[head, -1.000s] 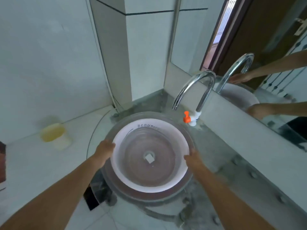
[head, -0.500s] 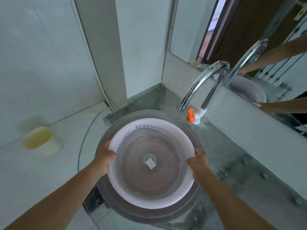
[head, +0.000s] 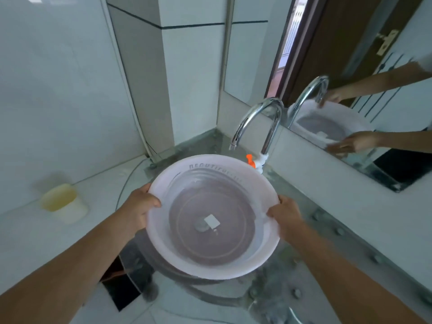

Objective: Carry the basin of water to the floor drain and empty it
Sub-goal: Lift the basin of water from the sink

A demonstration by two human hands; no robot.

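At the far left a pale yellow cup (head: 59,199) is seen on a white surface, blurred, and its contents cannot be made out. The left hand (head: 140,208) is clamped on the left rim of the basin (head: 233,163). Its thumb is laid over the edge, while its fingers are hidden underneath. The basin, white-pink and round, is held in the middle of the view over a glass sink (head: 163,265), of which only a dark crescent is shown below it. Whether the two touch cannot be told. Clear water (head: 198,195) is contained in the basin and is betrayed only by faint ripple lines. A white square sticker (head: 212,221) is seen through it at the bottom. Raised lettering on the far inner wall is only partly legible.

The right hand (head: 284,215) is gripped on the right rim in the same way, thumb on top and fingers concealed. Behind the basin a chrome faucet (head: 259,113) is arched, and its orange lever (head: 250,160) is partly covered by the rim. At the right a mirror (head: 350,66) is cut off by the frame edge.
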